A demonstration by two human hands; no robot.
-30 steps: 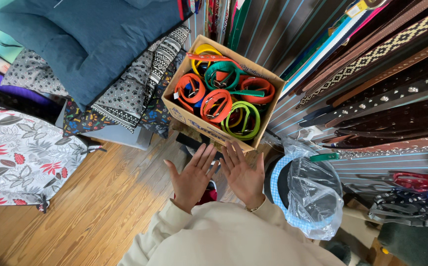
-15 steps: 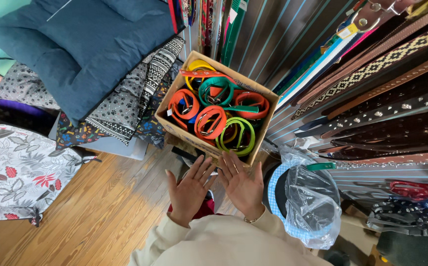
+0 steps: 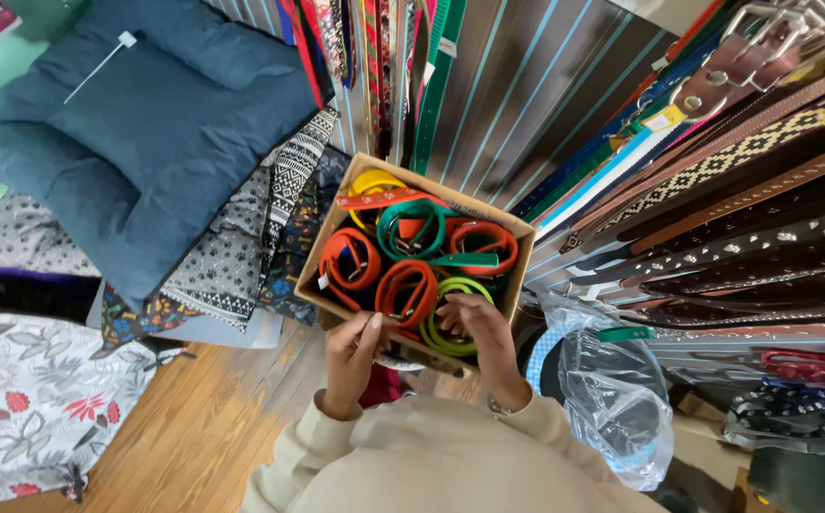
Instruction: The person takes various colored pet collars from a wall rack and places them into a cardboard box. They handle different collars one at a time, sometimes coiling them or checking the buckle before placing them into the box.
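**Wood Floor, Belt Wall, Box at the Hands**

Honey-coloured wood plank flooring [image 3: 194,427] shows at lower left. A grey slatted display wall [image 3: 517,114] fills the upper middle, hung with rows of leather and woven belts and straps [image 3: 764,209] running to the right edge. To the left, a dark blue padded cushion [image 3: 146,123] rests on patterned fabric pads, one grey with paw prints [image 3: 218,271]; a white fabric with red flowers [image 3: 23,399] lies at the bottom left.

An open brown cardboard box [image 3: 336,228] sits between the cushion stack and the belt wall, packed with coiled collars in orange, green, yellow and lime [image 3: 412,256].

My left hand [image 3: 350,356] is at the near edge of the box, fingers curled over the rim; what they press underneath I cannot tell. My right hand [image 3: 474,332] lies inside the near corner, fingers loosely bent and slightly apart on the lime coiled collar [image 3: 445,318]; whether they pinch it I cannot tell.

Hidden or cut off: the box base, covered by my hands and cream sleeves [image 3: 450,456]; the belt ends, beyond the frame.

Clearances: a clear crumpled plastic bag [image 3: 612,399] lies just beside my right forearm. Fabric pads touch the box's left wall. Open floor lies to my left.
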